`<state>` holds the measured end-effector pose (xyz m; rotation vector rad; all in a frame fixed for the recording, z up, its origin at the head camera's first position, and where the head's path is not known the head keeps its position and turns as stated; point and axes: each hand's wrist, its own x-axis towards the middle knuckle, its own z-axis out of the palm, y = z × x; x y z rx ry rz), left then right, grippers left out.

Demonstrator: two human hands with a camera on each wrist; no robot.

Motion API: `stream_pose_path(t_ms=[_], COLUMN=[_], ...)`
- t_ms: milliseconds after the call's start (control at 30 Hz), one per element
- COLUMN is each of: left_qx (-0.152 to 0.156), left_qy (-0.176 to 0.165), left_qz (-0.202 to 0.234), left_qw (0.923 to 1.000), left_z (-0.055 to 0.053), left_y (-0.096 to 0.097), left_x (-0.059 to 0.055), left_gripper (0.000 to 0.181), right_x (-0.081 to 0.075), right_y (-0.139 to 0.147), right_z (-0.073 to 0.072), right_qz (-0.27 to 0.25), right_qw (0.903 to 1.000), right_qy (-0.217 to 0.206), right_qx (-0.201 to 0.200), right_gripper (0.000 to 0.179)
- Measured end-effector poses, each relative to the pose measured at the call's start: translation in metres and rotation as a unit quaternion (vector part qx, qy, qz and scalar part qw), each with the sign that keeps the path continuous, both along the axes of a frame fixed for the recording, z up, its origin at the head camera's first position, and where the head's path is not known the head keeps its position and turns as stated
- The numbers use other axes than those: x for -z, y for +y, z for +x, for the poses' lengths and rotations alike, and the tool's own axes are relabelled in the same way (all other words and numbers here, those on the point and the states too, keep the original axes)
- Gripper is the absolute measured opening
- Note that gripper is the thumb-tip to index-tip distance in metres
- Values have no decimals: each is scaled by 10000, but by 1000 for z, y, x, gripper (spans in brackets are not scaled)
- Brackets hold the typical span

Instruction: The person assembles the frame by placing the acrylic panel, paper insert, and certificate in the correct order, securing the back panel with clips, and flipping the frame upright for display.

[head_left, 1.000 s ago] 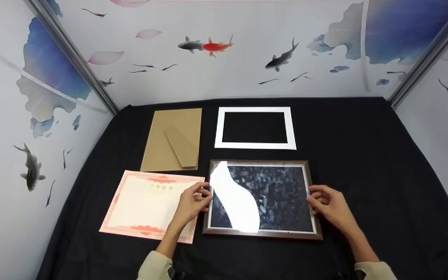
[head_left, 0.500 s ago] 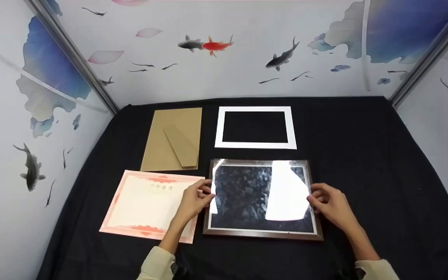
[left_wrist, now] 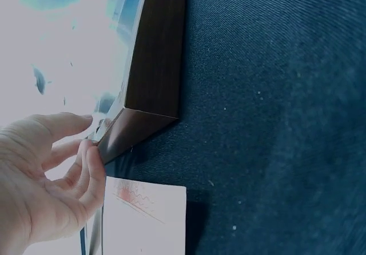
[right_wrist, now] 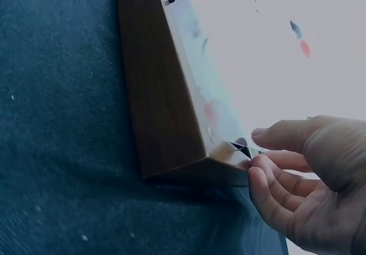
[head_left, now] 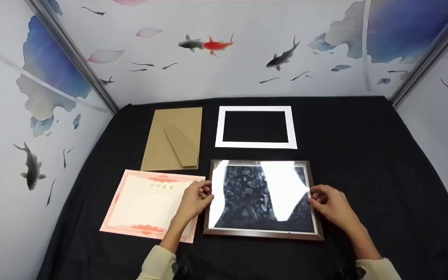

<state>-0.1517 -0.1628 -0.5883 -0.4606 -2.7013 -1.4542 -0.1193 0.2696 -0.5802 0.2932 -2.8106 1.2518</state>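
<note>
A brown picture frame [head_left: 265, 235] lies on the black cloth in front of me. Over its opening is a glossy clear sheet [head_left: 243, 198] with strong white reflections and smudge-like marks. My left hand [head_left: 193, 199] pinches the sheet's left edge between thumb and fingers. At the right edge, my right hand [head_left: 333, 205] holds it the same way. Both wrist views show the fingertips at the rim, close above the frame's dark side [left_wrist: 157, 49]; whether the sheet sits fully inside cannot be told. The left forearm crosses a certificate [head_left: 142, 206] with a pink border.
Behind the certificate lies a brown backing board [head_left: 158, 144] with a stand flap. A white mat border [head_left: 256, 145] lies behind the frame. White panels [head_left: 239, 77] with painted fish enclose the black cloth [head_left: 383, 167] at the back and sides.
The white reflections on the clear sheet have shifted and changed shape, so its tilt has altered slightly. Both hands have stayed at its edges with barely any movement.
</note>
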Motion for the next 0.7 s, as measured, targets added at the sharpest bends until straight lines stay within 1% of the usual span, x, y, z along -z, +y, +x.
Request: stream_pose_path(t_ms=[100,167,233,333,467,600,700], left_qx=[-35,-45,-31,13,50,-23,-41], left_qy=[71,66,25,-11,-25,-55,-30], left_qz=[-103,-78,6,241,603,711,704], left_qw=[9999,9999,10000,9997,9982,9975,9975], left_z=[0,0,-1,-3,-9,-15,-18], left_y=[-1,-1,-1,-2,-4,-4,-2], left_x=[2,3,4,7,10,11,12], left_gripper=[39,39,38,37,36,36,36], right_x=[0,1,3,7,12,14,16], right_y=[3,6,9,14,20,23,25], right_z=[-1,-2,-4,-10,-21,-29,-32], right_qz=[-12,-104,-232,-612,-1032,-989,-1013], right_qw=[9999,9997,9993,9973,9934,9932,9926], right_qy=[-104,-194,-276,-284,-222,-266,-336], right_qx=[-40,-51,-131,-283,-455,-553,-582], right_gripper=[21,21,21,24,33,48,56])
